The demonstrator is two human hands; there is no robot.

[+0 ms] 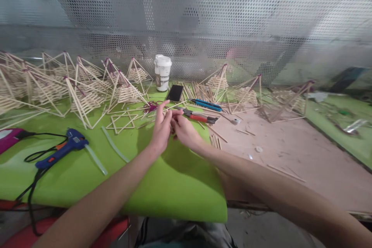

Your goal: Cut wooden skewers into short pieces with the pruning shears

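Over the green mat, my left hand (161, 128) and my right hand (186, 128) meet, their fingertips pressed together. Both hands are closed, and whatever lies between the fingers is hidden or too small to name. One finger of the left hand points up and away. Just beyond the fingers lie a tangle of purple thread (152, 106) and loose wooden sticks (141, 122). Red-handled pliers (200, 117) rest right of my right hand. A flat star-shaped frame of sticks (121, 122) lies to the left of my left hand.
Pyramid-shaped stick frames (80, 100) crowd the back left, with others (217, 81) at the back right. A lidded paper cup (162, 73), phone (175, 93) and blue cutter (206, 104) stand or lie behind. A corded blue glue gun (65, 146) lies left. Perforated metal (203, 15) closes off the back.
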